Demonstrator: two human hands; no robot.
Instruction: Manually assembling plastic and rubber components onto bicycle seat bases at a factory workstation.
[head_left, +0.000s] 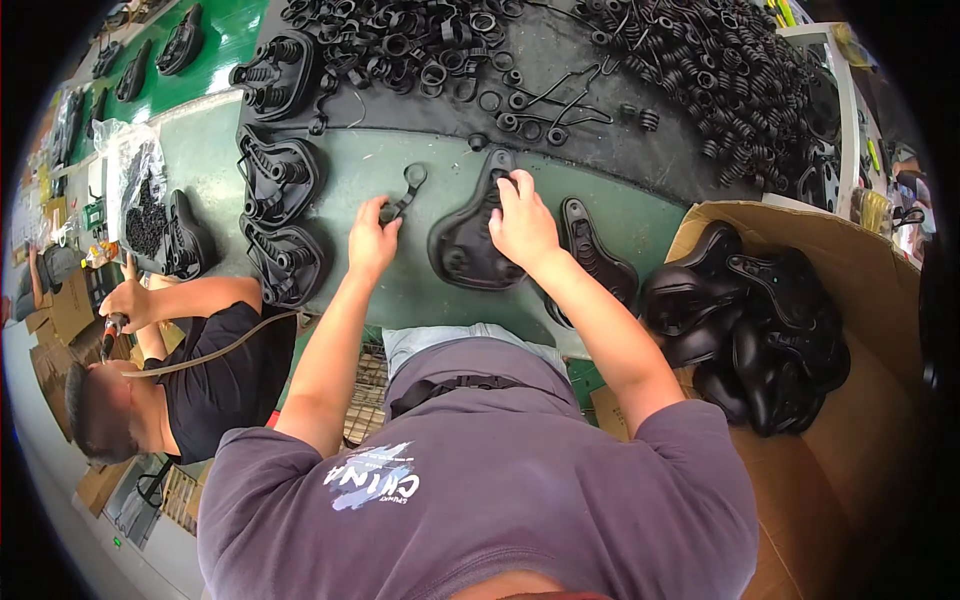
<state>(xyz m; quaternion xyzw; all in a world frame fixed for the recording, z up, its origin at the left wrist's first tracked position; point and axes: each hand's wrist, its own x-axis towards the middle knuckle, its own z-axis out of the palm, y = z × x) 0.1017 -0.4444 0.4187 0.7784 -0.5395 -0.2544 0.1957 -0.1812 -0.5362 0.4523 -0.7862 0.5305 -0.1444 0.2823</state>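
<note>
My right hand (525, 222) is closed on a black bicycle saddle (467, 255), which lies underside up with its narrow nose pointing away from me. The fingers sit along the right side of the nose, hiding part of the underside. To the left, my left hand (373, 243) pinches the near end of a small black ring-ended clamp (415, 176). That piece lies on the green tabletop (365, 150), its round loop farther from me. Just right of my right hand rests another upturned saddle (597, 250).
Saddles fitted with springs (283, 262) stand in a column at left. Behind lie heaps of black rings (400, 45) and coil springs (700, 80), with bent metal rods (565, 95). A cardboard box (880, 300) at right holds several saddles. A co-worker (215, 365) at left holds a hose-fed tool.
</note>
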